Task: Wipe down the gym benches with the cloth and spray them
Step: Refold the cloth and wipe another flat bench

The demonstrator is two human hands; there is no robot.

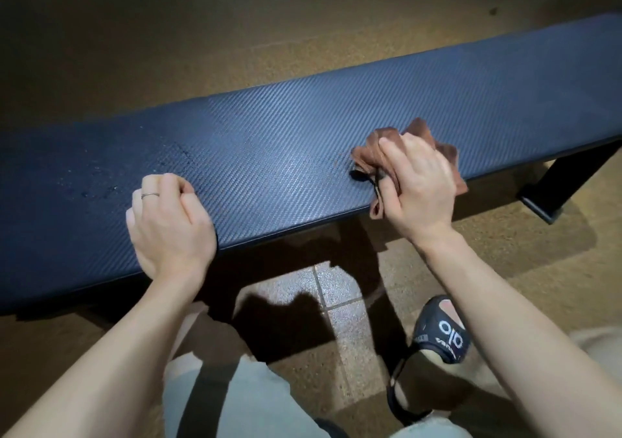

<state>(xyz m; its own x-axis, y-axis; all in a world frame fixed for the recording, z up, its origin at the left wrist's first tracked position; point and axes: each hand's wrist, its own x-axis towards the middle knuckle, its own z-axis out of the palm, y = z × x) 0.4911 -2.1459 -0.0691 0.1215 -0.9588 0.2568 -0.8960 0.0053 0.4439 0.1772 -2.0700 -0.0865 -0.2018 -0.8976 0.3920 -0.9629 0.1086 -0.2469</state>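
A long dark-blue padded gym bench (286, 141) with a woven texture runs across the view from lower left to upper right. My right hand (417, 185) presses a crumpled brown cloth (367, 154) onto the pad near its front edge, right of centre. My left hand (168, 222) rests on the front edge of the pad at the left, fingers curled into a loose fist with nothing in them, a ring on one finger. Small wet droplets (101, 191) dot the pad just left of that hand. No spray bottle is in view.
A black metal bench leg (568, 185) stands at the right on brown speckled floor (168, 50). Pale tiles (323, 289) show under the bench. My sandalled foot (441, 333) and light trousers (235, 400) are below, close to the bench.
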